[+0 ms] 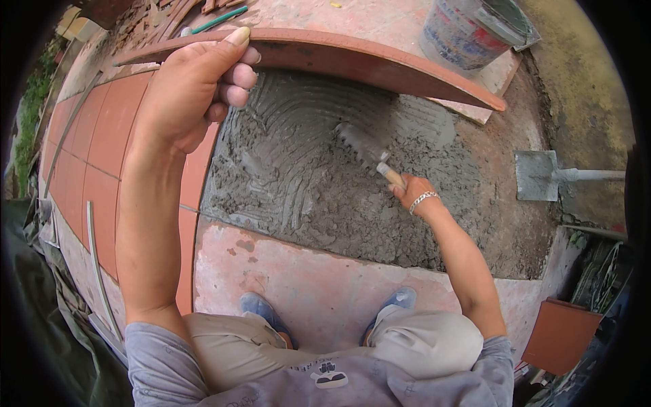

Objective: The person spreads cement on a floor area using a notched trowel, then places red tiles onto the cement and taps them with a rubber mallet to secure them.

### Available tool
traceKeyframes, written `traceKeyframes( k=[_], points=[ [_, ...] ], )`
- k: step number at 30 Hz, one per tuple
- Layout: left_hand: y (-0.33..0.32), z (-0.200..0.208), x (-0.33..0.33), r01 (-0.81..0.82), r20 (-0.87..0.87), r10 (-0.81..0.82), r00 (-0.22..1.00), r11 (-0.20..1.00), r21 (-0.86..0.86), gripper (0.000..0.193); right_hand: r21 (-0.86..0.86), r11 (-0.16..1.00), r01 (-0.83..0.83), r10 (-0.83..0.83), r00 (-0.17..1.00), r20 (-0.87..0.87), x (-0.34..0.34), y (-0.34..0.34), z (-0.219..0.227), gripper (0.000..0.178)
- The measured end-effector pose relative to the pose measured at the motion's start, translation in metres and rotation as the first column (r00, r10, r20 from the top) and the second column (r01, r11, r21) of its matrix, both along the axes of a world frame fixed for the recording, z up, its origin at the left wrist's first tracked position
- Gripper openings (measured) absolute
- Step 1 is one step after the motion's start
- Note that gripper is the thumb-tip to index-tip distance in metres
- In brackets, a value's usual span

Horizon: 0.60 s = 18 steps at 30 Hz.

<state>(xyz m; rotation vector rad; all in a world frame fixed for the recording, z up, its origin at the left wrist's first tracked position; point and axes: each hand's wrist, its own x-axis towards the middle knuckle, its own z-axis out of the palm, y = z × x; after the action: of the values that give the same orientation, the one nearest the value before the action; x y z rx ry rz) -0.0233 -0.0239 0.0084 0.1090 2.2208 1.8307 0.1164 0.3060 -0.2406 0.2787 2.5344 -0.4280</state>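
Note:
My left hand (207, 88) grips the upper edge of a large terracotta tile (325, 57), which stands tilted on its edge at the far side of the mortar. Around the wooden handle of a notched trowel (363, 146) my right hand (415, 195) is closed; a chain bracelet circles that wrist. The trowel's toothed blade rests on wet grey mortar (278, 183). Curved comb ridges mark the mortar at the left and far side, while nearer and to the right it is rough and lumpy. The tile's far face is hidden.
Laid terracotta tiles (102, 129) border the mortar on the left. A mortar-smeared bucket (468, 34) stands at the far right, and a shovel (539, 176) lies at the right. Another tile (561, 337) leans at the lower right. A green-handled tool (217, 20) lies beyond the raised tile.

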Motion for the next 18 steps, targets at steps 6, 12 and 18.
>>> traceKeyframes(
  k=[6,12,18],
  points=[
    [-0.002,0.002,-0.001,0.017,0.024,-0.017,1.0,1.0,-0.008,0.034,0.027,0.963,0.27,-0.27,0.963,-0.014,0.004,0.044,-0.007,0.046],
    [-0.001,0.0,-0.002,0.003,0.03,-0.003,1.0,1.0,-0.004,0.032,0.143,0.775,0.616,-0.596,0.787,-0.159,0.077,0.1,-0.01,0.046],
    [-0.001,0.0,-0.004,-0.017,0.02,0.018,1.0,1.0,-0.017,0.032,0.207,0.661,0.721,-0.67,0.692,-0.268,0.129,0.169,-0.036,0.045]
  ],
)
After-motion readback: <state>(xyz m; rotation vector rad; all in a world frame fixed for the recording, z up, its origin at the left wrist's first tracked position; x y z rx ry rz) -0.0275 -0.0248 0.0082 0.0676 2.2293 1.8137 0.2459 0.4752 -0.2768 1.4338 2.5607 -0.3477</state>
